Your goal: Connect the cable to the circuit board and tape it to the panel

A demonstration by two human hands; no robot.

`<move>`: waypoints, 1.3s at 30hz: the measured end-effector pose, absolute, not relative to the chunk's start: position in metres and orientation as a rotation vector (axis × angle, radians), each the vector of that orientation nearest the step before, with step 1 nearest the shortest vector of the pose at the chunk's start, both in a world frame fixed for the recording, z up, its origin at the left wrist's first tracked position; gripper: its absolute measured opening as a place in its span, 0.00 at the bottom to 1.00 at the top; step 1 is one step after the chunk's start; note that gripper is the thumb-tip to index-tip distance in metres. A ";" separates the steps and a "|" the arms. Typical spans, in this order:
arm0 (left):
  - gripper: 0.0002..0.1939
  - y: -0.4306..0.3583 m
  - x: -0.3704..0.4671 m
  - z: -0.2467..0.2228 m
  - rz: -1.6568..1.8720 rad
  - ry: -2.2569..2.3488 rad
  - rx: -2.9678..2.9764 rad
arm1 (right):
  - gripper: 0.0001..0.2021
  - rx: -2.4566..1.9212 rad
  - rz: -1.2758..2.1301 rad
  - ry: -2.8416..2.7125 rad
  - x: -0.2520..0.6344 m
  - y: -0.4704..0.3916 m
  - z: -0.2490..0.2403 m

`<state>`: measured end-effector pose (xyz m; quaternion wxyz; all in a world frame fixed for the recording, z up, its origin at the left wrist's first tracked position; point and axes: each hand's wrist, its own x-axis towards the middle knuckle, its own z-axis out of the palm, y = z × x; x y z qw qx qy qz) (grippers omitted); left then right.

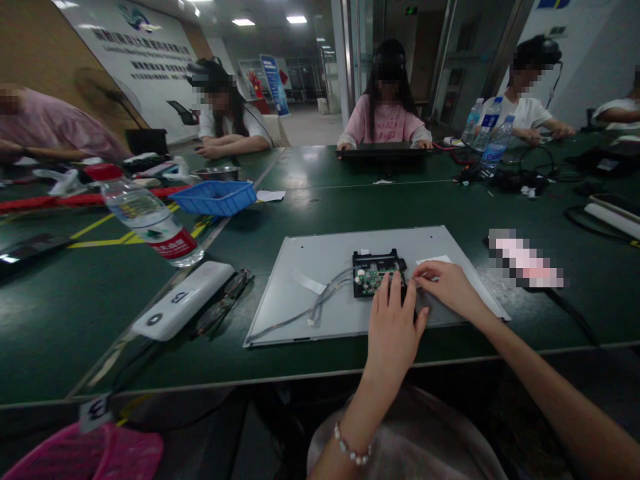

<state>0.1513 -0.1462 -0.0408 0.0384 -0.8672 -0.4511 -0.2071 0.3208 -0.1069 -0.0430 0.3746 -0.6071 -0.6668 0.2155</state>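
A flat silver-grey panel (320, 257) lies on the green table in front of me. On its middle sits a black plastic frame (356, 283) that holds a green circuit board (370, 281). Grey cables (300, 315) run from the board's left side across the panel to its lower left. My left hand (393, 327) rests over the board's lower right part, palm down with its fingers stretched out. Just right of the board, my right hand (445, 283) pinches thumb against fingers; what lies between them is too small to make out.
Left of the panel are glasses (225, 303), a white power bank (185, 300), a water bottle (150, 217) and a blue tray (215, 198). A blurred-out phone-like object (527, 260) lies to the right. A pink basket (115, 453) hangs low left. Several people sit around the table.
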 end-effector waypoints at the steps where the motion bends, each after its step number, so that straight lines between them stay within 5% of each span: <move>1: 0.24 -0.146 0.151 -0.041 -0.638 -1.383 -2.660 | 0.05 -1.554 0.553 -1.691 0.321 -0.107 -0.044; 16: 0.24 -0.145 0.152 -0.040 -0.643 -1.394 -2.671 | 0.06 -1.535 0.654 -1.449 0.322 -0.105 -0.047; 39: 0.22 -0.145 0.154 -0.044 -0.687 -1.413 -2.653 | 0.10 -1.588 0.168 -1.836 0.307 -0.129 -0.053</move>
